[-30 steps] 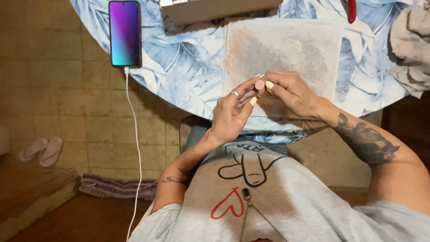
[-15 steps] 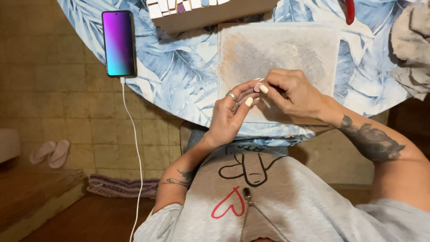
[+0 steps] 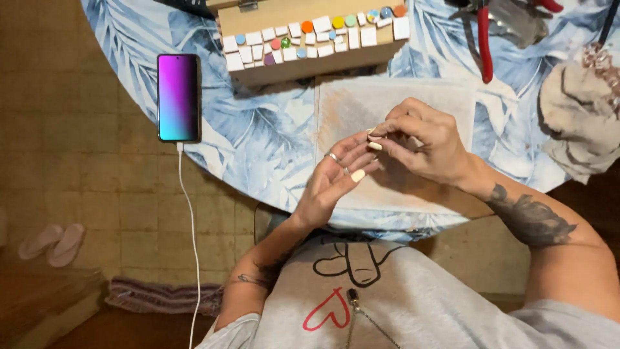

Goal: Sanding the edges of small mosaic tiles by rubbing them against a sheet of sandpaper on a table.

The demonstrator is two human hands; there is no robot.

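Note:
My left hand (image 3: 337,176) is held palm up over the near edge of a stained pale sheet (image 3: 413,97), fingers spread, with a ring on one finger. My right hand (image 3: 423,143) is beside it, its thumb and fingers pinched together right at my left fingertips. Whether something small sits in that pinch I cannot tell. Both hands hover just above the round table (image 3: 258,145), which has a blue leaf-patterned cloth. A tattoo shows on my right forearm.
A wooden box (image 3: 310,61) topped with several small coloured and white tiles stands behind the sheet. A lit phone (image 3: 179,97) lies at the left with a white cable (image 3: 192,226) hanging down. Red-handled pliers (image 3: 484,42) and a crumpled cloth (image 3: 581,116) lie at the right. Flip-flops (image 3: 48,242) are on the floor.
The view has shifted so the tile-covered box now shows in full. My left fingers have spread open, palm up, while my right hand stays pinched at them.

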